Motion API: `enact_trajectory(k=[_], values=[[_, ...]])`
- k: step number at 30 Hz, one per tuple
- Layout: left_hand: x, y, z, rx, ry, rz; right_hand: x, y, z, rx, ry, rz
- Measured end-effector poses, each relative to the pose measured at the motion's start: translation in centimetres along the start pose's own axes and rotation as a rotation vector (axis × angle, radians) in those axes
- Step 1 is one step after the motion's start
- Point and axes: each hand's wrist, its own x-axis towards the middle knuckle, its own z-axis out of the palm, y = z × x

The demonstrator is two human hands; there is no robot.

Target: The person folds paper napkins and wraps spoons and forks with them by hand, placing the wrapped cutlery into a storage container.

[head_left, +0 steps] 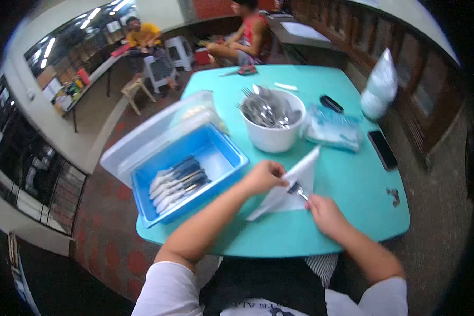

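Napkin (304, 176), white and thin, lies near the front of the blue-green counter (237, 237) with one corner sticking up and away from the person. On it is a shiny metal eating tool (299, 190); it is too blurry to say if it is a fork or a spoon. The left grip (267, 177) is closed, with its fingertips pinching the napkin beside the metal. The right grip (325, 213) is closed too, with thumb and finger holding the end of the metal tool.

Just behind the napkin stands a white tub (272, 139), full of spoons and forks (268, 110) that poke out the top. Next to the tub, on its right, is a blue and white plastic pack (332, 129). A small black thing (331, 104) sits behind the pack. A phone (383, 150) lies by the right edge, with coins (393, 197) closer to the person. A tall, pale bag (380, 87) stands at the far right.

On the left is a blue box (221, 150). Little bundles (176, 184) lie in a row inside it, with white paper at one end. A see-through lid (152, 139) leans along the box's far side. Two other people (144, 36) sit farther back in the room.
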Motion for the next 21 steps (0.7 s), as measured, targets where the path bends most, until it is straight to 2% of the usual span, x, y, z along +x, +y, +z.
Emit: enact_trajectory(k=[3, 6, 10, 21], values=[[-1.9, 1.2, 0.8, -0.215, 0.072, 0.050, -0.6, -1.0, -0.1, 0.086, 0.034, -0.012], [-3.2, 3.0, 1.0, -0.257, 0.118, 0.030, -0.9, -1.5, -0.3, 0.176, 0.065, -0.023], [-3.8, 3.6, 1.0, -0.203, 0.176, 0.051, -1.1, -2.0, -0.3, 0.250, 0.016, 0.092], [-5.7, 5.0, -0.2, -0.058, 0.133, 0.029, -1.4, -3.2, -0.5, 0.136, 0.065, -0.058]])
